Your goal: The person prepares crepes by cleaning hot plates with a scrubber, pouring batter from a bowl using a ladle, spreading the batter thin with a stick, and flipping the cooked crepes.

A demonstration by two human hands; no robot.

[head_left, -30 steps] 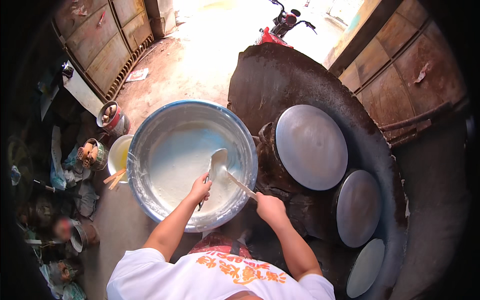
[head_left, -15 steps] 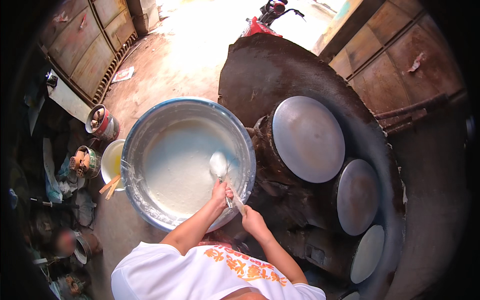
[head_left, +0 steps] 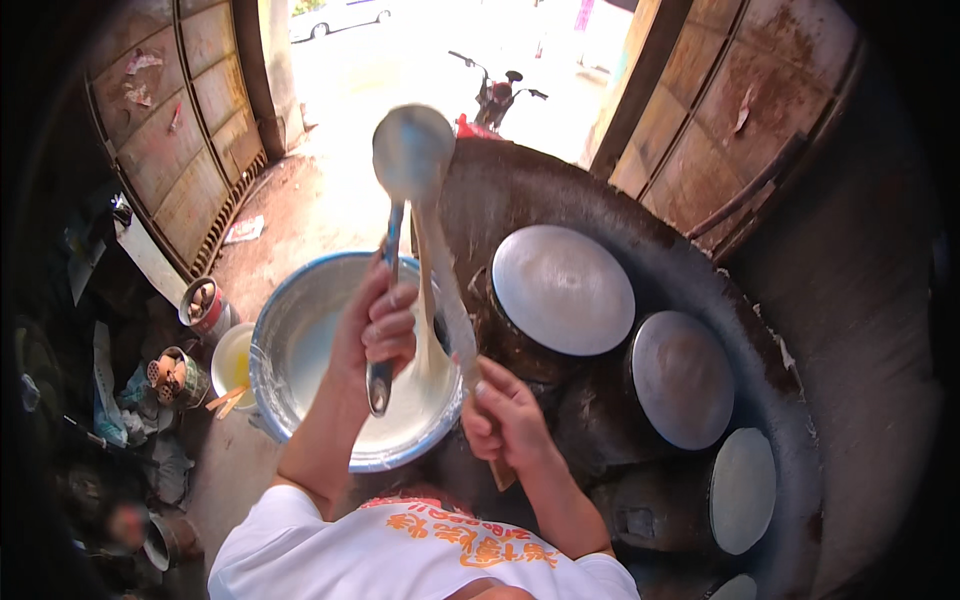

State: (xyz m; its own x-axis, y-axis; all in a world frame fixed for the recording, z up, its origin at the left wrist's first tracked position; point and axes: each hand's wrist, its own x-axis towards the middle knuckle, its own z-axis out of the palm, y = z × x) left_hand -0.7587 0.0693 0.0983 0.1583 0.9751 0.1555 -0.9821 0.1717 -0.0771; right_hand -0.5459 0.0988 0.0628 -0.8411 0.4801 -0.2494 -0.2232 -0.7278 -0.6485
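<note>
My left hand [head_left: 385, 325] grips a metal ladle [head_left: 412, 150] by its handle, raised upright with batter on its blurred head. My right hand [head_left: 505, 420] is closed round a long, flat, pale stick [head_left: 462, 335], which rises beside the ladle and is smeared by motion near its top. A thick strand of pale batter [head_left: 430, 350] stretches downward from around the utensils toward the large blue-rimmed basin [head_left: 262, 355], which holds more batter. The left forearm crosses the front of the basin.
Round griddles on drums [head_left: 562, 285], [head_left: 682, 380], [head_left: 742, 490] line a curved dark metal shield [head_left: 470, 180]. A bowl of yellow liquid [head_left: 232, 355] and cans [head_left: 200, 310] sit left. Rusty doors [head_left: 170, 130] frame a bright opening with a motorbike [head_left: 498, 95] and a car [head_left: 335, 20].
Both hands have lifted the ladle and stick from low in the basin to well above it, drawing up batter. The camera view has tilted upward, showing more outside.
</note>
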